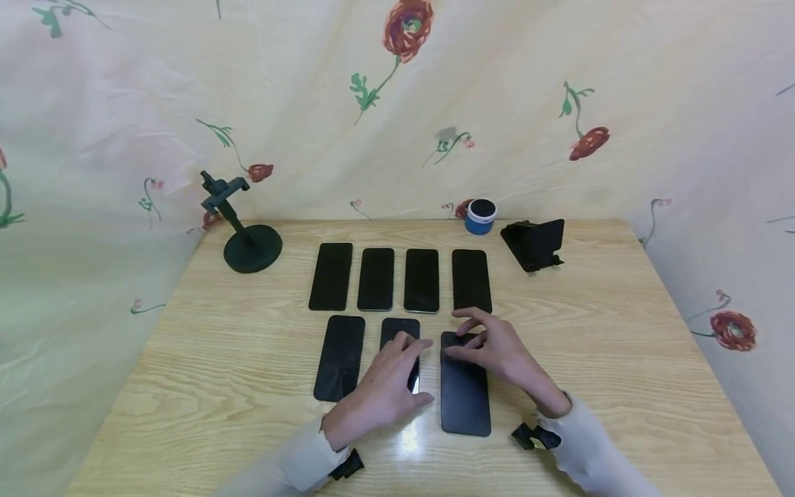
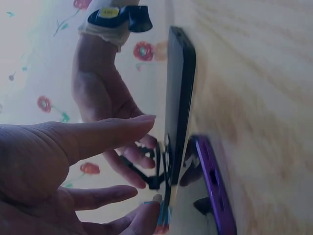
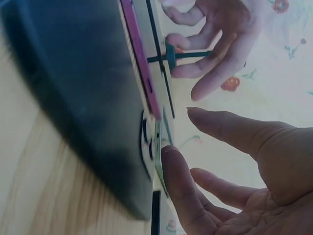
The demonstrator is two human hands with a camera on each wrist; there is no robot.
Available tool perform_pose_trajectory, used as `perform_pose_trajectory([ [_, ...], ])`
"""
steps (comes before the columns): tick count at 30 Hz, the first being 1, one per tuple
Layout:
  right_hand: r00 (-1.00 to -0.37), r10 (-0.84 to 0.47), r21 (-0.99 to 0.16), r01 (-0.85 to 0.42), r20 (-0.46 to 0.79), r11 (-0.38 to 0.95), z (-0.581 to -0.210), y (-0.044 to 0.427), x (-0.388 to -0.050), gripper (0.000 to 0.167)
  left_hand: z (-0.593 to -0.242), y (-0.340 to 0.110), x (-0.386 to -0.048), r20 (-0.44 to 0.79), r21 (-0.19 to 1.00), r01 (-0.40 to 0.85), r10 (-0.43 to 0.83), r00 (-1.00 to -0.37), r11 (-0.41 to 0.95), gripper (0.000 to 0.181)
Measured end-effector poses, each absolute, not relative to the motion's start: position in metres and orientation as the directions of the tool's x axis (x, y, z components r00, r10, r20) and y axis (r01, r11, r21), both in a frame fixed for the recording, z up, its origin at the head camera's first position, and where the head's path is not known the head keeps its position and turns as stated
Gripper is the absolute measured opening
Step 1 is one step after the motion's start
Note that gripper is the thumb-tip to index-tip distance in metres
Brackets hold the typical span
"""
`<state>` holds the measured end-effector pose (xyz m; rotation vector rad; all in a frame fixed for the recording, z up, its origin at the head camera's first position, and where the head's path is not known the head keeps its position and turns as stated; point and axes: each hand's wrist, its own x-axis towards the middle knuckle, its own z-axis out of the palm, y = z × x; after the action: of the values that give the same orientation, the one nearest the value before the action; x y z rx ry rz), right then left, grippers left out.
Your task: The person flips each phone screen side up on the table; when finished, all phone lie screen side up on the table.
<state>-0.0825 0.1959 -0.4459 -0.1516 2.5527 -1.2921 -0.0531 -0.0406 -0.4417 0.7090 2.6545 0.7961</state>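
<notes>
My left hand (image 1: pixel 388 386), thumb and fingers spread apart, is over a black-screened phone (image 1: pixel 393 330) in the middle of the front row. In the left wrist view a phone with a purple edge (image 2: pixel 215 183) lies near its fingers. My right hand (image 1: pixel 499 348) hovers at the far end of a dark grey phone (image 1: pixel 466 400), fingers loosely bent with nothing between them. That phone shows a raised camera bump (image 3: pixel 146 142) in the right wrist view, so its back faces up. Whether a right fingertip touches it, I cannot tell. Another phone (image 1: pixel 339 357) lies front left.
Behind is a row of several dark phones (image 1: pixel 422 279). A black round-based phone stand (image 1: pixel 252 248) stands at the back left. A blue and white cylinder (image 1: pixel 480 219) and a black folding stand (image 1: pixel 534 243) are at the back right, before a flowered cloth (image 1: pixel 310 103).
</notes>
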Motion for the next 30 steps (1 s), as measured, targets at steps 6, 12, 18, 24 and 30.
perform_pose_trajectory([
  [6, -0.968, -0.166, -0.765, 0.041, -0.191, 0.642, -0.448, 0.208, -0.081, 0.05, -0.442, -0.027, -0.045, -0.158, 0.604, 0.365, 0.555, -0.816, 0.708, 0.08],
  [12, -0.97, -0.122, -0.745, 0.079, -0.211, 0.663, -0.449, 0.217, -0.078, 0.043, -0.44, -0.01, -0.039, -0.23, 0.573, 0.358, 0.564, -0.793, 0.737, 0.079],
  [18, -0.968, -0.102, -0.754, 0.111, -0.231, 0.648, -0.454, 0.224, -0.076, 0.041, -0.439, 0.003, -0.031, -0.294, 0.485, 0.402, 0.578, -0.762, 0.777, 0.083],
  [24, -0.96, -0.083, -0.739, 0.149, -0.267, 0.657, -0.457, 0.228, -0.076, 0.04, -0.439, 0.017, -0.025, -0.325, 0.413, 0.426, 0.567, -0.757, 0.805, 0.09],
  [30, -0.96, -0.104, -0.732, 0.127, -0.261, 0.669, -0.458, 0.23, -0.076, 0.037, -0.439, 0.032, -0.02, -0.311, 0.298, 0.477, 0.556, -0.771, 0.827, 0.094],
])
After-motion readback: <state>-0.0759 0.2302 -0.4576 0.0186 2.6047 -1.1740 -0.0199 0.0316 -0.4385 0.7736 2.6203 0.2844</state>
